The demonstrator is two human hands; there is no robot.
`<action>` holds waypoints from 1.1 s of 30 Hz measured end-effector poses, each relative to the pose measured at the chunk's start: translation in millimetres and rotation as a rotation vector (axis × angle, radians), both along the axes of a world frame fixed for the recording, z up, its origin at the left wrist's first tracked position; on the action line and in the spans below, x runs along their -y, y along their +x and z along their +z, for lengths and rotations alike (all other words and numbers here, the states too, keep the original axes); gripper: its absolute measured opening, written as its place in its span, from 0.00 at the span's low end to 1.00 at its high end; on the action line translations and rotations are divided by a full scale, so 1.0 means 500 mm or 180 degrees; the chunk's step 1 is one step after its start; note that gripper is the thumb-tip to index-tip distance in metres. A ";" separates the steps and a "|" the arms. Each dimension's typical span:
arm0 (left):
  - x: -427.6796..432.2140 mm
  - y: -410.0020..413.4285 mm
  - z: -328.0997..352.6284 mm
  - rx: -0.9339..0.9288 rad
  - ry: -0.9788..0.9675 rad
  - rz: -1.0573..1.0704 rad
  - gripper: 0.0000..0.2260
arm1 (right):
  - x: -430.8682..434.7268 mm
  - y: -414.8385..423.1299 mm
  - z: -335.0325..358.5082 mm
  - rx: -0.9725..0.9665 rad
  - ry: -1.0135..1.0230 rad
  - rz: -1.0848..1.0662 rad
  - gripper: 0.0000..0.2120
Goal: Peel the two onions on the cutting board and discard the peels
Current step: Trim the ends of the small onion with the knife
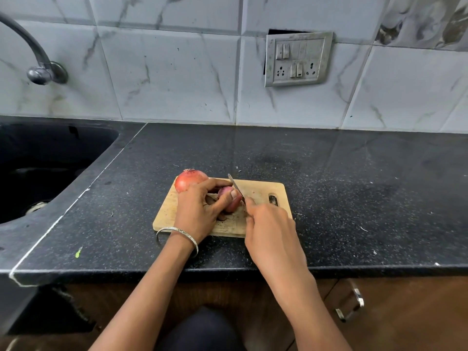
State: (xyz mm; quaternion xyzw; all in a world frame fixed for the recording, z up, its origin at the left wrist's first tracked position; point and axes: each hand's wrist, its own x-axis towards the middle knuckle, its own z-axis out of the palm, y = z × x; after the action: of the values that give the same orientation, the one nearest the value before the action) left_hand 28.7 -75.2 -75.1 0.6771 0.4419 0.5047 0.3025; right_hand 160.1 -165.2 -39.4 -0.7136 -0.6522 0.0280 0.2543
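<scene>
The left hand [200, 211] is gripping the small onion [228, 200] while the right hand [268, 224] is holding the knife [236, 186] beside it. Slick skin could be sending the blade into the left hand.

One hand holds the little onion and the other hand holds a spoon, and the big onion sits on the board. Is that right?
Almost. The right hand grips a knife, not a spoon; the head view shows its blade beside the little onion. The left hand does hold that onion, and the big onion sits on the board.
</scene>
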 end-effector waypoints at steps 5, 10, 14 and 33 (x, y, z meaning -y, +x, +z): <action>0.002 0.002 0.002 0.0098 -0.0109 -0.0025 0.06 | -0.011 0.015 0.032 -0.0297 0.0121 0.0036 0.23; 0.004 0.001 0.003 0.0116 -0.0141 0.0006 0.07 | -0.021 0.042 0.025 -0.0578 0.0146 -0.0134 0.18; 0.005 -0.001 0.001 0.0123 -0.0128 -0.0040 0.07 | -0.064 0.054 0.010 -0.1483 0.0316 -0.0111 0.06; 0.013 -0.014 0.004 0.0714 0.0474 0.0277 0.11 | -0.116 0.005 -0.004 -0.3811 -0.0129 0.0137 0.05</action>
State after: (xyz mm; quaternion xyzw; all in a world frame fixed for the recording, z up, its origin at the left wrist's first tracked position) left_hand 21.8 -82.0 -72.9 0.6172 0.3957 0.6213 0.2766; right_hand 162.7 -107.3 -41.6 -0.5651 -0.4091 0.4428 0.5632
